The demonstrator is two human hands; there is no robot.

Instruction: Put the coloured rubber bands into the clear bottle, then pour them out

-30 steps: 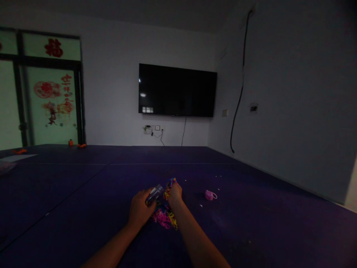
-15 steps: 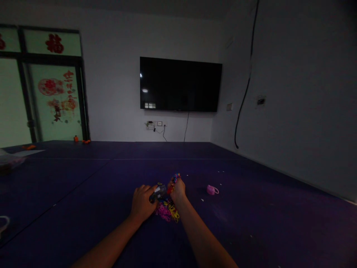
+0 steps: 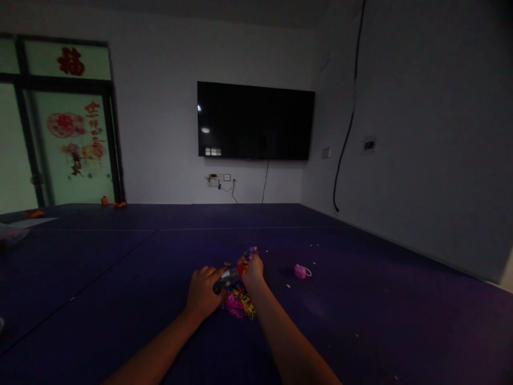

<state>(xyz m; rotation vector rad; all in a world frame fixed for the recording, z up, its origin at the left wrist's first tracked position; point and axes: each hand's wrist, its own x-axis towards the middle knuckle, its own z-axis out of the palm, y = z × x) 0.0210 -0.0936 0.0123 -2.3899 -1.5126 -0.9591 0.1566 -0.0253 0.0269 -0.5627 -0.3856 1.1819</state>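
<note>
My left hand (image 3: 202,291) is closed round a small clear container (image 3: 230,277) with a dark end, tilted on its side with its other end toward my right hand. A fist-like grip of my right hand (image 3: 254,274) holds a bunch of colourful rubber bands (image 3: 250,253), with red ones showing near the container's mouth. Below and between the hands lies a loose pile of pink, yellow and blue rubber bands (image 3: 237,305) on the dark purple mat (image 3: 160,267). One yellow band lies just beyond the container. To the right sits a pink lid with a loop (image 3: 300,271).
Small white scraps (image 3: 288,286) dot the mat on the right. Orange objects (image 3: 119,204) lie at the far left edge, and a clear plastic bag (image 3: 12,235) is at the left. A television (image 3: 256,120) hangs on the far wall; a black cable (image 3: 345,149) hangs at right.
The view has turned slightly right, so the surroundings sit further left. My right hand, holding the bands, is a little closer to the container's mouth.
</note>
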